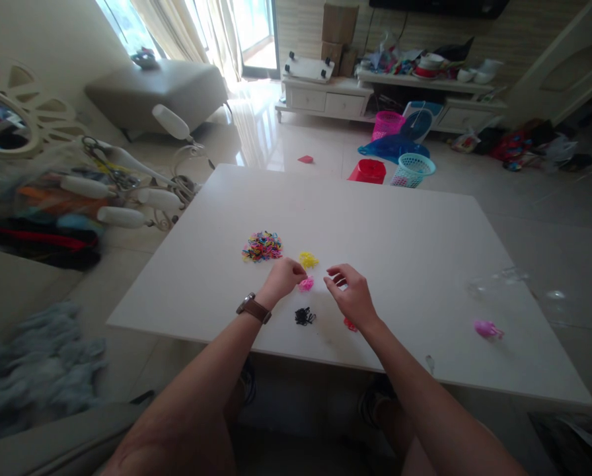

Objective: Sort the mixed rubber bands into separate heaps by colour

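Observation:
My left hand (287,277), with a brown-strapped watch (254,308) on its wrist, is closed in a pinch at a small pile of pink rubber bands (306,284). What its fingertips hold, if anything, is too small to tell. My right hand (349,288) hovers just right of that pile, fingers curved and apart, nothing visible in them. Yellow rubber bands (308,259) lie beyond the pink ones, black rubber bands (304,316) nearer me. Under my right wrist, red rubber bands (350,324) are partly hidden. A larger mixed-colour heap of rubber bands (263,246) sits to the left.
The piles lie on a white table (375,231). Toward its right side is a pink toy-like object (487,329), and a small clear item (429,363) lies by the front edge. Past the far edge stand a red bucket (370,171) and a light-blue basket (411,169). A lamp (152,178) stands left.

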A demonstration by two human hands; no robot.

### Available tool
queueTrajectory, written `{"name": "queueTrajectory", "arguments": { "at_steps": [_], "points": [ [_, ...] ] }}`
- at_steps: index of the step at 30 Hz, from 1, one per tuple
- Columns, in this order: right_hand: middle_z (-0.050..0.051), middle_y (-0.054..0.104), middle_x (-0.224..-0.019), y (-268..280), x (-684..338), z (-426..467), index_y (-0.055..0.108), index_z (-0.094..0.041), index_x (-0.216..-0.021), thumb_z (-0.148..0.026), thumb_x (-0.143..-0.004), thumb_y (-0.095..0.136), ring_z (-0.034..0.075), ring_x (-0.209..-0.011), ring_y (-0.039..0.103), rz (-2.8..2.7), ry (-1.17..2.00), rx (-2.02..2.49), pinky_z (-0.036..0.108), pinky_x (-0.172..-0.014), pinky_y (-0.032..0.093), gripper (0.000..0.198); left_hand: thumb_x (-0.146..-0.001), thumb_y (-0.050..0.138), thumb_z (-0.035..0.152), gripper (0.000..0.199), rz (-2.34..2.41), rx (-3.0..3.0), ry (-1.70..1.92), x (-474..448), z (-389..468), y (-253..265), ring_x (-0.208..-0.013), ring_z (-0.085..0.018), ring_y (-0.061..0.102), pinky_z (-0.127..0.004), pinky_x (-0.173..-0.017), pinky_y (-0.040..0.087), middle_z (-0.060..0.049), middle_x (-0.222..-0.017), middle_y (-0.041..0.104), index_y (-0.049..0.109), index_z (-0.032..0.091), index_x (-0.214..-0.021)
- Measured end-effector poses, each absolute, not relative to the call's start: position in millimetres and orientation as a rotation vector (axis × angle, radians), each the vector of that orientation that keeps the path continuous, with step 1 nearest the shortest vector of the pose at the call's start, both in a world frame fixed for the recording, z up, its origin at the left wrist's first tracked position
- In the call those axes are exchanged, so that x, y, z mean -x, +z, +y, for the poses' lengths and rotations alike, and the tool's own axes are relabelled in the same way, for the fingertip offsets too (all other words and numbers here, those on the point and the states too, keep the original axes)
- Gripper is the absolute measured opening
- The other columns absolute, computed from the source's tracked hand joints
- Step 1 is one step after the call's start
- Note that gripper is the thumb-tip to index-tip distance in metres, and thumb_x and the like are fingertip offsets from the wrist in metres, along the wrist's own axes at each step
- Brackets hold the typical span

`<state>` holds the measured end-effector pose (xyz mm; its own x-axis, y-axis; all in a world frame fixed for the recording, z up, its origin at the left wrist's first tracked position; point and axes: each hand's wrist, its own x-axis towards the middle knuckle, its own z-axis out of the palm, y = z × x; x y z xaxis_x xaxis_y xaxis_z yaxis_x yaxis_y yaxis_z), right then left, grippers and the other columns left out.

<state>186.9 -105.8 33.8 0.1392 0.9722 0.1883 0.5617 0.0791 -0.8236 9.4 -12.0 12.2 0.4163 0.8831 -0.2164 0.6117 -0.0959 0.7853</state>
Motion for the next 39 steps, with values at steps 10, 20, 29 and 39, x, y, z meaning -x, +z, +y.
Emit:
{"name": "queueTrajectory", "arguments": {
  "at_steps": [10, 20, 29, 39],
  "points": [
    [0.004, 0.066, -0.094, 34, -191, -109, 0.065, -0.02, -0.093, -0.022, -0.088, 0.058, 0.014, -0.073, 0.063, -1.622, 0.624, 1.605, 0.029, -0.068, 0.052, 0.009, -0.076, 0.07, 0.016, 0.009, 1.357, -1.95, 0.287, -13, -16, -4, -0.069, -0.019, 0.064, -0.029, -0.068, 0.045, -0.011, -0.073, 0.074, 0.079, 0.016, -0.073],
    [0.003, 0.064, -0.094, 34, -197, -111, 0.065, -0.021, -0.092, -0.02, -0.087, 0.056, 0.014, -0.073, 0.063, -1.65, 0.601, 1.612, 0.028, -0.069, 0.05, 0.01, -0.077, 0.065, 0.012, 0.019, 1.579, -2.03, 0.31, 20, 13, -7, -0.09, -0.025, 0.066, -0.035, -0.089, 0.049, -0.013, -0.096, 0.073, 0.077, 0.015, -0.092],
    [0.002, 0.062, -0.093, 37, -196, -113, 0.064, -0.021, -0.089, -0.017, -0.088, 0.056, 0.013, -0.073, 0.062, -1.702, 0.62, 1.619, 0.028, -0.07, 0.047, 0.009, -0.076, 0.065, 0.019, 0.032, 1.635, -2.185, 0.098, 53, 14, -14, -0.133, -0.04, 0.04, -0.051, -0.104, 0.041, -0.012, -0.145, 0.052, 0.073, 0.021, -0.107],
    [0.001, 0.061, -0.092, 31, -196, -112, 0.064, -0.021, -0.088, -0.016, -0.087, 0.056, 0.013, -0.073, 0.061, -1.747, 0.629, 1.591, 0.029, -0.073, 0.047, 0.009, -0.08, 0.064, 0.026, 0.033, 1.768, -2.109, 0.113, 60, 25, -9, -0.131, -0.034, 0.046, -0.045, -0.102, 0.045, -0.008, -0.135, 0.062, 0.073, 0.024, -0.111]
  ]
}}
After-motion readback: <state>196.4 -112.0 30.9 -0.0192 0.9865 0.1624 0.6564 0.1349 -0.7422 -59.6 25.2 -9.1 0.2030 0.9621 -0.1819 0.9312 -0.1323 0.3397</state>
